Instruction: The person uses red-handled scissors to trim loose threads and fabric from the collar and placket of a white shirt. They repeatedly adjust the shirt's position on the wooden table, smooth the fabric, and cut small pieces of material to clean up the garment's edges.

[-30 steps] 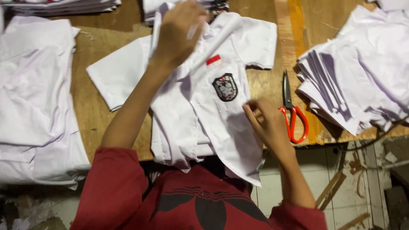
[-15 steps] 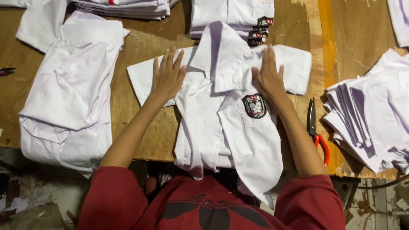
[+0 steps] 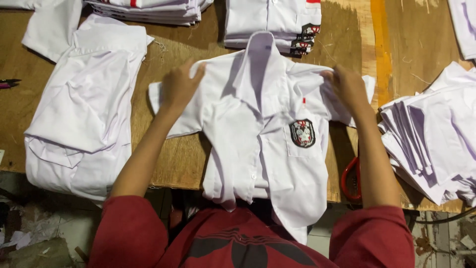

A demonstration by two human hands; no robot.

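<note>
A small white short-sleeved shirt [image 3: 263, 149] with a dark badge on its chest pocket lies face up on the wooden table [image 3: 178, 159], its hem hanging over the front edge. My left hand [image 3: 179, 87] pinches the cloth at the shirt's left shoulder. My right hand [image 3: 347, 89] grips the cloth at the right shoulder and sleeve. Both arms reach out from red sleeves.
A heap of unfolded white shirts [image 3: 84, 114] lies at the left. Folded shirt stacks [image 3: 272, 20] sit at the back. Fanned white cloth pieces [image 3: 436, 144] fill the right side. Red-handled scissors [image 3: 349, 178] lie beside my right forearm.
My hands went from lying flat on the shirt to gripping its shoulders. The view has shifted, so the shirt sits more centred.
</note>
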